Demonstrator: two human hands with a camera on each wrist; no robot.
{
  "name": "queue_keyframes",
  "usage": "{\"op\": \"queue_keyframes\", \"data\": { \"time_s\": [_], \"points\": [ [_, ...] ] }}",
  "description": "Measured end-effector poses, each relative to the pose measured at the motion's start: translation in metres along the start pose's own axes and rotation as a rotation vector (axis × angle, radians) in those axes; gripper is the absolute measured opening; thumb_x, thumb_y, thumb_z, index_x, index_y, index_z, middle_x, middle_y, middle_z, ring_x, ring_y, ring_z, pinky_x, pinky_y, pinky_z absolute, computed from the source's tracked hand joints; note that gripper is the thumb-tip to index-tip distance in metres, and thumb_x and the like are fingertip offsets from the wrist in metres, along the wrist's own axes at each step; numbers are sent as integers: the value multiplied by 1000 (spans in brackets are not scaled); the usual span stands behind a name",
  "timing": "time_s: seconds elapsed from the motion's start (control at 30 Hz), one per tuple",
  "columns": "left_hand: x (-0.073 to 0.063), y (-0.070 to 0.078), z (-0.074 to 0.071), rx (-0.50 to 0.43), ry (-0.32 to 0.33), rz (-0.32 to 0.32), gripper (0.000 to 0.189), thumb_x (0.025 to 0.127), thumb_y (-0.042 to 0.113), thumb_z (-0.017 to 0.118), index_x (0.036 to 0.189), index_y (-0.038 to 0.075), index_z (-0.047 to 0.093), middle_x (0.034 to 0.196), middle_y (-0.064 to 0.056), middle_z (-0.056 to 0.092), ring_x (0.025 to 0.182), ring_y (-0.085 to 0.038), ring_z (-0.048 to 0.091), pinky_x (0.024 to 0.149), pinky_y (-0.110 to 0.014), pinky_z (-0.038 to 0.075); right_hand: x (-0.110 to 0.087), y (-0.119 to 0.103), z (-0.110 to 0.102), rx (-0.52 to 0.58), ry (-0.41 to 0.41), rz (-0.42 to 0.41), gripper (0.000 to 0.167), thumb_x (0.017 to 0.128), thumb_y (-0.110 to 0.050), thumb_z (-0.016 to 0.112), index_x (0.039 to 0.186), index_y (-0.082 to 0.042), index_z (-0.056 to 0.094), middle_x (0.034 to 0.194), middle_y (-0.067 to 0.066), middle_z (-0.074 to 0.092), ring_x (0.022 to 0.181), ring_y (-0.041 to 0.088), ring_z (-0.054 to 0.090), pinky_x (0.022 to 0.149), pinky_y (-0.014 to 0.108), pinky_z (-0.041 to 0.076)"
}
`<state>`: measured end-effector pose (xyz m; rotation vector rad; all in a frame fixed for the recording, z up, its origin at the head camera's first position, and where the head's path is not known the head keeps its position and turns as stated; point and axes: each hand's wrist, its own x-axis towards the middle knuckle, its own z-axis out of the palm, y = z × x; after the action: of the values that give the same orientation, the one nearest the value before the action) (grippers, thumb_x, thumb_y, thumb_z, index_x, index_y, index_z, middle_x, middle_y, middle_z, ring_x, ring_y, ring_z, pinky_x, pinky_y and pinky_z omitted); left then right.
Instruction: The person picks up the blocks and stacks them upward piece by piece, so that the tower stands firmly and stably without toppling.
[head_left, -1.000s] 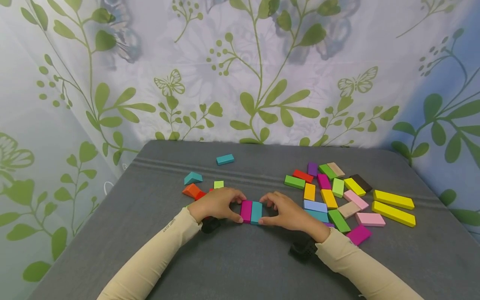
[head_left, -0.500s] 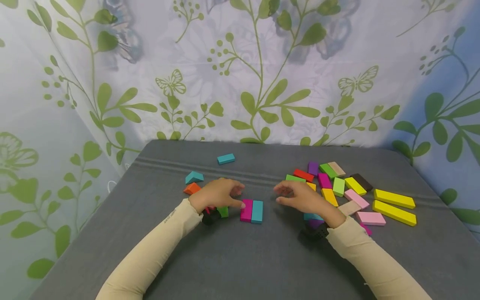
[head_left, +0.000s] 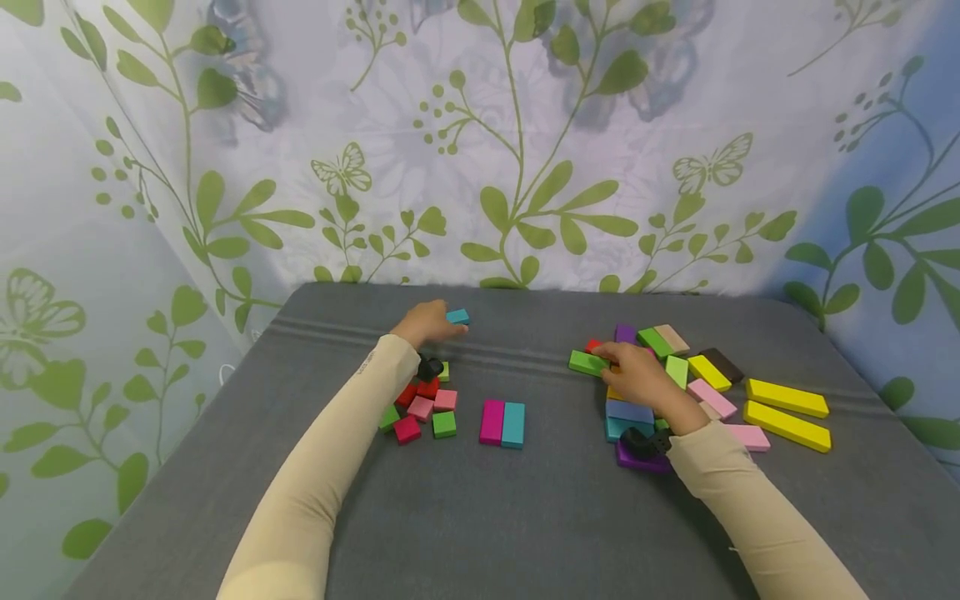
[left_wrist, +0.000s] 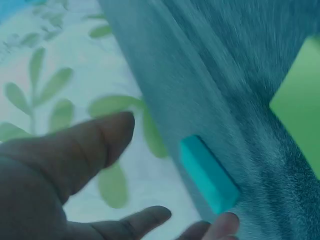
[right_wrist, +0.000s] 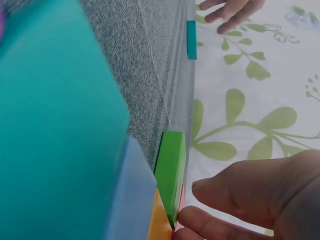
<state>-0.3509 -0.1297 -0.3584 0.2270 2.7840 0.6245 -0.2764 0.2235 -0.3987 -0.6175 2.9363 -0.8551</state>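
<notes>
My left hand [head_left: 426,323] is at the back left of the table, beside a teal block [head_left: 458,317]. In the left wrist view its thumb and fingers are spread, with that teal block [left_wrist: 207,172] near the fingertips and not gripped. My right hand [head_left: 637,377] is over the left side of the block group. A fingertip is at the end of a green block [right_wrist: 170,170], with the thumb apart from it; whether it touches is hard to tell. A magenta block [head_left: 492,422] and another teal block [head_left: 513,425] lie side by side at the table's middle.
Small red, pink and green cubes [head_left: 445,424] lie left of the middle. Under and around my right hand are blue, purple [head_left: 643,458], pink and other blocks. Two long yellow blocks [head_left: 787,427] lie at the right. A leaf-patterned curtain [head_left: 480,167] hangs behind the table.
Both hands have left the magenta and teal pair. My left hand has moved back to the far teal block, and my right hand has gone right to the green block.
</notes>
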Motion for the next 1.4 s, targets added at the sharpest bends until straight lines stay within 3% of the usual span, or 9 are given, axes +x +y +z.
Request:
{"op": "queue_keyframes", "data": {
  "time_s": [0.17,0.37,0.53,0.63,0.73,0.9,1.17,1.27,1.4],
  "points": [
    [13,3,6,19,45,-78,67,113,34,53,161,-11,38,162,-32,44,146,-48,47,118,-54,43,2,0,1,-16,-4,-21,34,100,2,66,130,18,66,124,35,69,102,43,66,89,60,56],
    [24,14,18,71,159,-151,68,114,43,50,154,-12,49,159,-37,43,148,-51,41,120,-56,41,4,-1,3,8,15,-35,34,98,0,70,128,17,67,118,32,69,104,44,65,92,62,56],
    [39,16,23,64,176,-241,69,113,42,54,156,-11,47,155,-37,42,141,-50,46,112,-54,49,6,-4,3,-9,24,-43,36,97,-1,72,128,17,67,119,32,68,103,43,62,90,61,54],
    [46,14,23,53,172,-252,65,112,39,57,154,-10,49,152,-36,43,138,-49,47,109,-55,51,7,-6,2,-10,20,-35,36,97,0,70,128,18,66,120,34,68,106,46,63,92,62,54],
    [47,11,20,44,161,-200,59,110,35,61,149,-8,55,152,-35,41,135,-49,49,107,-57,52,8,-7,2,13,10,-19,34,98,0,69,127,16,67,118,33,69,108,47,65,95,64,54],
    [44,6,13,-3,81,-11,65,103,27,71,157,-1,49,162,-32,38,142,-48,48,111,-56,48,12,-4,2,40,-39,-1,36,99,-4,71,131,12,65,112,27,72,104,43,69,92,59,57],
    [46,-4,14,-60,-77,264,77,94,7,80,162,6,45,158,-18,55,144,-35,54,113,-47,49,13,-1,4,102,-136,-25,55,96,-8,80,142,12,58,105,15,75,92,28,70,81,44,59],
    [46,-6,16,-74,-116,306,80,92,5,82,163,5,44,161,-17,52,147,-35,52,115,-47,48,13,2,4,117,-143,-13,60,95,-8,82,145,13,55,104,14,75,94,30,69,80,42,58],
    [47,-9,17,-37,-125,274,81,93,13,85,162,3,45,163,-17,51,150,-34,49,118,-48,45,16,8,3,163,-166,10,67,96,-8,80,150,15,48,101,12,73,89,25,67,75,38,56]
  ]
}}
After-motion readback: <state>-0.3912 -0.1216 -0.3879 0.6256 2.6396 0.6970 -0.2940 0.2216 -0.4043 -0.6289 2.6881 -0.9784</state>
